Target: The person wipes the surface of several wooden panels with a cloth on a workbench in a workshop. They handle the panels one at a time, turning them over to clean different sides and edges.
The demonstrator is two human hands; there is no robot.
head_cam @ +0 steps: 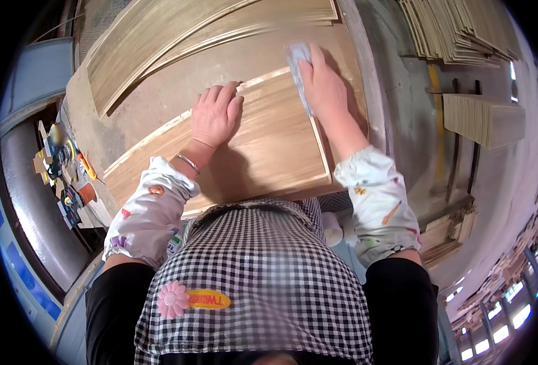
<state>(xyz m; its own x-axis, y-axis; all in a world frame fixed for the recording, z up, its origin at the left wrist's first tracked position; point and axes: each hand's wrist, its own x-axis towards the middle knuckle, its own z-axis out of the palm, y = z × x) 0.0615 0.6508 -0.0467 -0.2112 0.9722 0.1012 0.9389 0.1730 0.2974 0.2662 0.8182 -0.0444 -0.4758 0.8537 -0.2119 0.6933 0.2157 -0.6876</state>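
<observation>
A wood-grained panel (269, 132) lies on the worktable before me, with pale strips along its far and right edges. My left hand (214, 112) presses on it, the fingers bent over the far edge and the thumb on the top face. My right hand (321, 84) is shut on a grey-blue block (299, 75), blurred, perhaps a sanding block. The block lies along the panel's right edge, near the far corner. Its underside is hidden.
More wood-grained panels (168, 45) lie overlapped at the table's far side. An orange-handled tool (87, 166) and several small items are at the left edge. Right of the table (159, 107), panel stacks (467, 116) stand near the floor. A white container (332, 228) is below the near edge.
</observation>
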